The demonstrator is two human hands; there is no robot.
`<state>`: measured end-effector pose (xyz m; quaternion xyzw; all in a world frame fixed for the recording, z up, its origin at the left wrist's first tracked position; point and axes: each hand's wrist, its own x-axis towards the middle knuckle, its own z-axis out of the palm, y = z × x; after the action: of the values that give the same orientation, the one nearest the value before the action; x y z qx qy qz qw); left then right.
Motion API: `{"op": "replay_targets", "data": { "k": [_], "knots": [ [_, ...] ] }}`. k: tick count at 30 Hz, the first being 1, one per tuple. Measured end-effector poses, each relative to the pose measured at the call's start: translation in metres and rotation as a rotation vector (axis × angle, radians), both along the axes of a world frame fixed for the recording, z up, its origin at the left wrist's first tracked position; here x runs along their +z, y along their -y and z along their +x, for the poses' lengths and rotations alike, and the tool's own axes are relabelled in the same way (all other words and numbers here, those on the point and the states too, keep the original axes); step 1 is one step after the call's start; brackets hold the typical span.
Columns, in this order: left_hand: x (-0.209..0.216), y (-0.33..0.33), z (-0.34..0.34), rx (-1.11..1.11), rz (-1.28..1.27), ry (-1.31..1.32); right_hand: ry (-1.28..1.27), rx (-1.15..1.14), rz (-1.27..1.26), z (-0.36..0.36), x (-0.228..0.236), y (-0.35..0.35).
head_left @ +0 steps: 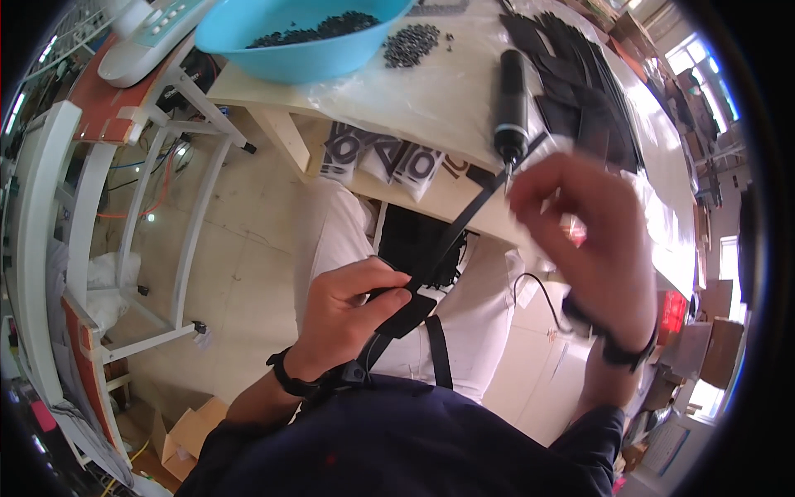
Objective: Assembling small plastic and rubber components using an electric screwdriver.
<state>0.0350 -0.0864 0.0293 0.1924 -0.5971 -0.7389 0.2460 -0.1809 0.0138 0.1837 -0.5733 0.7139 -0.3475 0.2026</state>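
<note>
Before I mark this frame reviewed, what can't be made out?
All in the head view:
Right hand: motion blur hides whether it grips anything.
Strap: the left hand's fingers cover the pinched part.
Basin: the top edge cuts off its far side.
Black pieces: too small to tell their exact shape.

One long flat black strap [454, 236]. Two bare grips: left grip [352, 311], right grip [592, 215]. Two black wristbands [291, 377]. One black cylindrical power screwdriver [512, 95]. One pale bench [240, 89]. One light-blue plastic basin [310, 62], far left on it. Small shiny black pieces [411, 43] and black stacked straps [584, 83], far right: too many to count.
</note>
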Motion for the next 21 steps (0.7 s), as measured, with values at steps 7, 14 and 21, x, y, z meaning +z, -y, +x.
{"op": "replay_targets", "data": {
  "k": [7,14,21],
  "knots": [
    [0.011,-0.015,-0.024,-0.062,-0.76,-0.161,0.732,-0.357,0.084,0.043,-0.085,-0.098],
    [0.024,-0.03,-0.031,-0.147,-1.155,-0.437,0.83,-0.401,-0.187,0.06,-0.12,-0.112],
    [0.033,-0.042,-0.009,-0.153,-1.272,-0.43,0.561,-0.031,-0.476,0.062,-0.108,-0.109]
  ]
}}
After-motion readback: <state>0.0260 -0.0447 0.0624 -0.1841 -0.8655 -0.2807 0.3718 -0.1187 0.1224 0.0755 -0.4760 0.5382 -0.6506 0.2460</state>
